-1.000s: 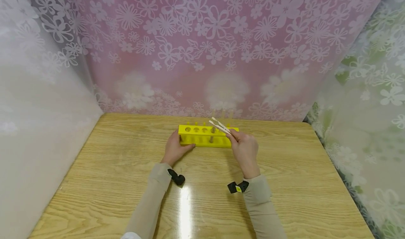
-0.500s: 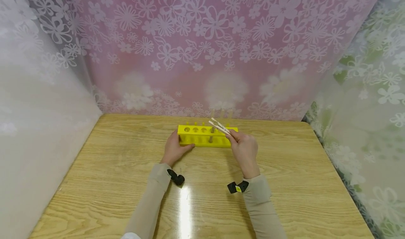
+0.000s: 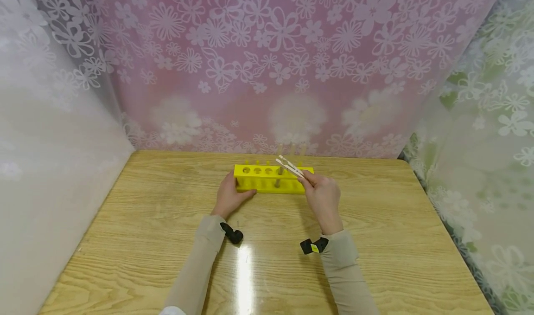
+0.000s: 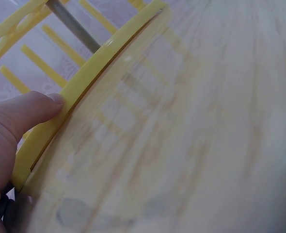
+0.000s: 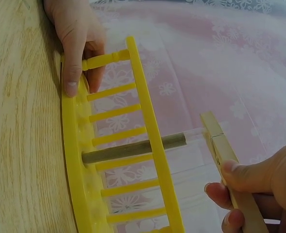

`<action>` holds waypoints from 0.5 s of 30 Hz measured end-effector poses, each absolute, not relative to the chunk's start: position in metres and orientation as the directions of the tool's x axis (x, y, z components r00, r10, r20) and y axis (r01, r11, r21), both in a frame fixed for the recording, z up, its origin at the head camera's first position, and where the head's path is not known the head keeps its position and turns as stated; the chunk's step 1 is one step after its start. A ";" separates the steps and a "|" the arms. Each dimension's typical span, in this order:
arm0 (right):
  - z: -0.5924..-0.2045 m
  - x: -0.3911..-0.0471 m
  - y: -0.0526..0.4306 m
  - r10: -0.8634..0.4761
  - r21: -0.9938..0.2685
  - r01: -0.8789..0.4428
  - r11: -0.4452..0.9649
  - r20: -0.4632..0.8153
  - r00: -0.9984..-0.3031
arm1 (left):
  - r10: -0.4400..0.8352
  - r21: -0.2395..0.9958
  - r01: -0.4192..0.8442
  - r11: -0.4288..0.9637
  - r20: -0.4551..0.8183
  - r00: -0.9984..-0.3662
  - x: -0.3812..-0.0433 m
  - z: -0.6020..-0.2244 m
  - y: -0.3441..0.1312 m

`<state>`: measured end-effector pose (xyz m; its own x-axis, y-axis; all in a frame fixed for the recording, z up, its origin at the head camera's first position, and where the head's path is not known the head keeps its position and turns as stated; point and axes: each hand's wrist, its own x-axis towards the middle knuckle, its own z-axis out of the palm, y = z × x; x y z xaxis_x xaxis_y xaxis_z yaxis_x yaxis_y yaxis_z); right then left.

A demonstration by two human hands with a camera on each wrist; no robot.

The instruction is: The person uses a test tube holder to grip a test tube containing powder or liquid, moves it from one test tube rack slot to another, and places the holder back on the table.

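Note:
A yellow test tube rack stands on the table. My left hand grips its left end, thumb on the front edge of the base and fingers behind. In my right hand is a wooden test tube clamp, pinched between thumb and fingers. Its two prongs reach to the upper part of a clear test tube; I cannot tell whether they grip the glass. Greyish-brown contents fill that tube's lower part, and it sits in the rack. More clear tubes stand to its right.
Yellow pegs line the rack's back, and the holes on its left side hold no tubes. The wood-grain table extends around the rack. A pink floral curtain hangs behind, with pale sheets at both sides.

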<state>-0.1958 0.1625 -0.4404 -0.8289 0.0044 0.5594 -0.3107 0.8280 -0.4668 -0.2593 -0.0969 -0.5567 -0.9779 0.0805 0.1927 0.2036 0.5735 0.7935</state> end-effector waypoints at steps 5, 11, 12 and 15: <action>-0.439 -0.196 0.163 0.009 -0.478 -0.299 0.826 0.540 -0.841 | 0.078 0.792 0.199 0.577 0.189 -0.979 -0.260 -0.556 -0.097; -0.439 -0.195 0.163 0.015 -0.489 -0.282 0.826 0.519 -0.855 | 0.076 0.791 0.195 0.580 0.185 -0.980 -0.259 -0.555 -0.097; -0.439 -0.195 0.163 0.016 -0.489 -0.279 0.827 0.516 -0.857 | 0.077 0.791 0.195 0.580 0.186 -0.980 -0.258 -0.555 -0.097; -0.439 -0.195 0.163 0.019 -0.487 -0.270 0.831 0.509 -0.861 | 0.077 0.789 0.196 0.582 0.187 -0.979 -0.258 -0.554 -0.097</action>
